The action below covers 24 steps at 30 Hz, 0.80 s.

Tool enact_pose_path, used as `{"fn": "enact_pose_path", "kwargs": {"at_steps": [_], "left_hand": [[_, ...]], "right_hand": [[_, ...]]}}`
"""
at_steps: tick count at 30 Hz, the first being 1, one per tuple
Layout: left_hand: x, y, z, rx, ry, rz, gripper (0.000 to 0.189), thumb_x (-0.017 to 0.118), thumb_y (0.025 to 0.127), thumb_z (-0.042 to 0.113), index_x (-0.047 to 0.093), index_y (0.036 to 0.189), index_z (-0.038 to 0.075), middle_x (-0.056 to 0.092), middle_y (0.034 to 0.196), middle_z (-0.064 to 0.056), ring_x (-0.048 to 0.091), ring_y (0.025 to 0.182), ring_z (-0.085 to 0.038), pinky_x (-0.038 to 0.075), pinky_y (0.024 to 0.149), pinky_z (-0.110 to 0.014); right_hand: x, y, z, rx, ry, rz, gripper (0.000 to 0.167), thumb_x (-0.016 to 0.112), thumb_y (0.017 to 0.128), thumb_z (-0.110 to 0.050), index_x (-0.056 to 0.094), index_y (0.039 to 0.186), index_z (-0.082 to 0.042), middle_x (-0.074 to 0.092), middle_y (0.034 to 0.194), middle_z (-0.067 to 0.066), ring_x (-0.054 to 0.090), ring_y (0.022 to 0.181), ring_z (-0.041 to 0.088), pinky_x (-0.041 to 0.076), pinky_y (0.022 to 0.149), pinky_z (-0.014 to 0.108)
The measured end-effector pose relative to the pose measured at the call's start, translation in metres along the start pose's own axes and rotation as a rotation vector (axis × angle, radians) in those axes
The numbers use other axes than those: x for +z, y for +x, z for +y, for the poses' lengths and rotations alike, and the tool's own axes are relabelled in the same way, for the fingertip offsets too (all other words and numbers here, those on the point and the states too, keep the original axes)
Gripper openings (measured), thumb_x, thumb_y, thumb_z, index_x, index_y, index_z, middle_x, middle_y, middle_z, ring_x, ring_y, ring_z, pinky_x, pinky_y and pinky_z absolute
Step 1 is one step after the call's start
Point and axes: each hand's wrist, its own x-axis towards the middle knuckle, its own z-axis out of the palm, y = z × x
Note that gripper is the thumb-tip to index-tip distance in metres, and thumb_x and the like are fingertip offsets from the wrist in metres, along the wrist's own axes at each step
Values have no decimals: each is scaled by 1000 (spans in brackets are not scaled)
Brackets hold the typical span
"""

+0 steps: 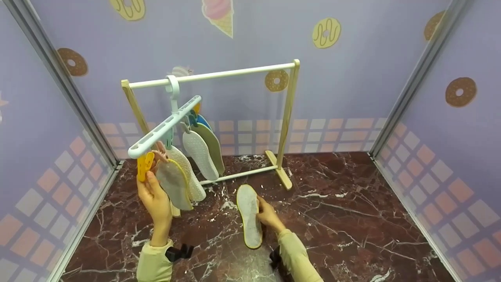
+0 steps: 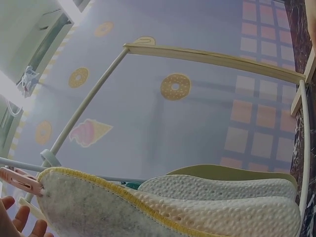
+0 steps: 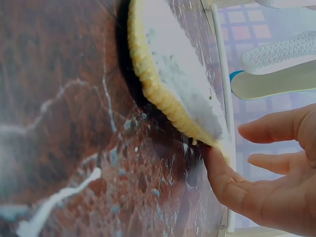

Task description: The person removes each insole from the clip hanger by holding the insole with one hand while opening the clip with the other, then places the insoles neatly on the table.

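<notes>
My left hand [image 1: 154, 197] is raised at the near end of a pale hanger [image 1: 168, 127], its thumb and fingers pinching a yellow clothespin [image 1: 145, 166]. Beside it, a pink clothespin [image 2: 22, 180] grips a grey insole with yellow edging [image 2: 98, 200]. White dimpled insoles [image 1: 199, 154] and an olive one [image 1: 211, 147] hang farther along. On the tabletop, a loose grey insole with yellow edging [image 1: 249, 219] lies beside my right hand [image 1: 270, 215]. In the right wrist view, one finger touches that insole's edge, while the others stand apart from it.
The hanger hooks over the white top bar [image 1: 235, 73] of a wooden-sided rack [image 1: 289, 113]. Its foot [image 1: 280, 172] stands on the dark red marbled table [image 1: 332, 219]. Patterned walls [image 1: 364, 78] enclose the back and both sides.
</notes>
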Motion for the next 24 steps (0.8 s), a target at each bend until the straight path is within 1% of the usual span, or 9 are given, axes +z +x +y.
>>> {"fn": "enact_pose_path", "kwargs": {"at_steps": [1,3,4,7,9,13,17,21,24], "left_hand": [[0,0,0,-2,-3,-5,36,38,95,10,38,124,-12,56,109,4,50,108,-8,32,103,-26],[0,0,1,-4,0,-10,38,38,95,12,37,126,-12,56,111,3,50,109,-10,31,104,-29],[0,0,1,-5,0,-15,39,38,96,13,37,126,-11,56,111,2,49,110,-11,30,105,-31],[0,0,1,-4,16,-24,39,37,96,15,38,127,-10,56,113,-4,48,111,-17,27,106,-38],[0,0,2,-7,35,-24,39,37,96,16,39,126,-9,55,114,-8,47,112,-20,25,106,-42],[0,0,1,-10,79,-25,40,37,96,15,38,126,-10,54,118,-15,47,112,-16,27,106,-35],[0,1,1,-3,98,-36,41,39,95,14,36,127,-12,50,123,-17,46,113,-10,29,105,-24],[1,2,0,-9,99,-45,43,40,95,14,34,127,-13,50,123,-13,46,113,-7,30,105,-25],[2,2,0,-21,104,-42,42,40,95,13,35,127,-12,49,124,-16,46,111,-6,30,105,-25]], "right_hand": [[9,5,34,-19,-3,4,87,50,58,8,30,139,-17,65,98,8,59,80,10,48,62,22],[13,8,47,2,-19,-7,88,50,58,9,29,139,-18,65,98,10,60,80,11,47,60,22],[21,13,73,11,-19,-7,89,51,58,8,29,139,-22,65,97,8,59,79,9,46,58,20],[16,12,63,-16,-66,-2,87,51,56,8,32,138,-18,65,94,10,57,76,10,44,56,20],[3,4,24,-9,-99,-22,83,52,59,9,32,137,-11,65,96,13,58,79,14,46,60,24],[-7,0,-3,-84,-111,-28,77,50,61,7,33,136,-4,66,93,11,55,74,13,44,58,23],[2,7,24,-89,-141,2,77,51,58,5,36,133,-5,67,85,5,52,66,8,41,53,18],[11,12,52,-63,-152,35,79,52,54,4,39,131,-9,65,79,0,50,64,5,39,51,16],[10,11,51,-56,-137,14,79,51,57,6,37,133,-11,64,79,-1,50,63,7,40,50,19]]}}
